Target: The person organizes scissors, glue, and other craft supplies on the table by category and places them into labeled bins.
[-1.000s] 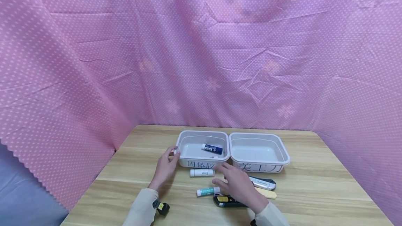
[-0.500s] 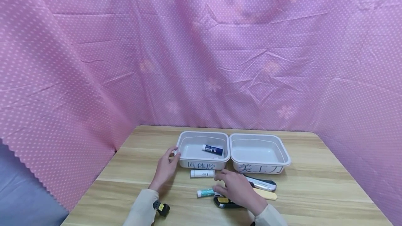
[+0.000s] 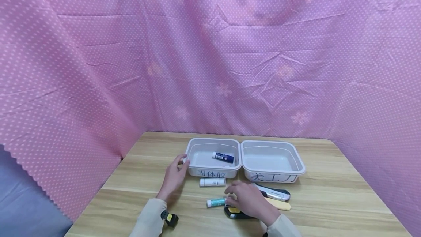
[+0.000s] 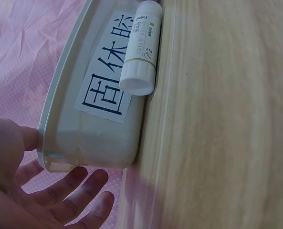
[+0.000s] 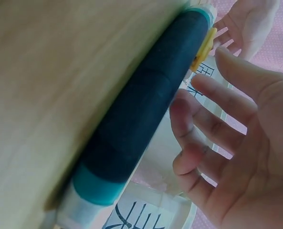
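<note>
Two white plastic boxes stand side by side; the left box (image 3: 213, 171) bears a paper label and holds a dark-blue glue stick (image 3: 223, 157). My left hand (image 3: 174, 176) grips its left front corner, with thumb and index finger at the rim; the other fingers extend loosely. A white glue stick (image 4: 142, 45) lies against that box's front. My right hand (image 3: 247, 199) hovers above several items, fingers loosely bent and nothing between them. Nearest it are a green-and-white glue stick (image 3: 216, 202) and a black utility knife (image 5: 131, 100) with a yellow slider, partly hidden in the head view.
The right box (image 3: 273, 177), also labelled, stands beside the left one. A silver-and-black utility knife (image 3: 277, 193) and a yellow one (image 3: 279, 204) lie right of my right hand, partly covered. The wooden table (image 3: 338, 200) ends at a pink dotted curtain (image 3: 210, 65).
My right hand has lowered slightly toward the items in front of the boxes, and its thumb now overlaps the green glue stick's right end. My left hand stays at the left box.
</note>
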Motion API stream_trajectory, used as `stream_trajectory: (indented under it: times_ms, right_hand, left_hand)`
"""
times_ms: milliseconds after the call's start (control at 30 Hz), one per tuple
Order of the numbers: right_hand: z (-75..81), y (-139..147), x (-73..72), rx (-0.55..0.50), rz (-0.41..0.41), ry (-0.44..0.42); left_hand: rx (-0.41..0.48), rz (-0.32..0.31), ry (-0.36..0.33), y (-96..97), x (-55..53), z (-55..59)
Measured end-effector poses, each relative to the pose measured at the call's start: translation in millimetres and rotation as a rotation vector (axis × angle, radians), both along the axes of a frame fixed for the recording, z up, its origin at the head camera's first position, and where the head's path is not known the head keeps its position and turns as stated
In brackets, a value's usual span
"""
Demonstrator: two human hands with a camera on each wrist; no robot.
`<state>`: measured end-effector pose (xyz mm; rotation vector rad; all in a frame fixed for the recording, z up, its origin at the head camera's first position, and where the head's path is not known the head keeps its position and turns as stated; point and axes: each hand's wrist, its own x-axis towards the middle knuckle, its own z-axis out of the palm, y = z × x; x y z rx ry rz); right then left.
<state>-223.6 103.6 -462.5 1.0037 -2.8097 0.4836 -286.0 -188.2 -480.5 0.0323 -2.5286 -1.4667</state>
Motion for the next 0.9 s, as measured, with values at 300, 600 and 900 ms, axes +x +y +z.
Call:
stream_trajectory:
  times_ms: [300,600,900]
  right_hand:
    - [-1.3,-1,-2.5,0.014,0.013,-0.131]
    - [-3.0,-3,-7.6,-0.016,0.063,-0.165]
    - [-0.2,-9,-11.5,-0.019,0.086,-0.219]
  left_hand:
    - [0.004,-0.001,-0.003,-0.2,0.1,1.2]
    - [0.004,0.002,-0.015,-0.2,0.2,1.0]
    - [0.01,-0.01,-0.003,-0.7,0.7,0.5]
